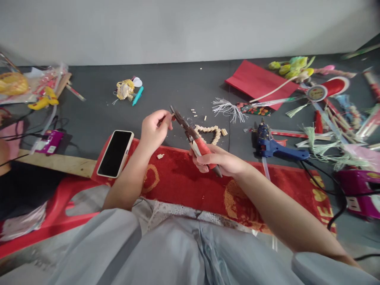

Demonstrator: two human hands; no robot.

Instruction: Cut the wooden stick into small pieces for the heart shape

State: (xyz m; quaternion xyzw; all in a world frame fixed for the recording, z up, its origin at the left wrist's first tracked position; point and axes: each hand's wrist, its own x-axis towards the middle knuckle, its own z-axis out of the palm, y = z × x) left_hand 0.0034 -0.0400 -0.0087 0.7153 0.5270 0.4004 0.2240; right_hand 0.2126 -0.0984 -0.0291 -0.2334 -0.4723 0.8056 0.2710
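My right hand is wrapped round the red-handled pliers, whose dark jaws point up and to the left. At the jaw tips, my left hand pinches something small and thin that I cannot make out clearly. Behind the pliers lies a heart-shaped outline of small cream pieces, partly covered by the tool and my right hand. Several short cream bits are scattered just beyond it. Another small cream cluster rests on the red towel below my left hand.
A white-cased phone lies left. On the right are a blue glue gun with its cord, a red paper sheet, a red spool and a purple box. Yellow string and a teal pen sit farther back. Another person sits at left.
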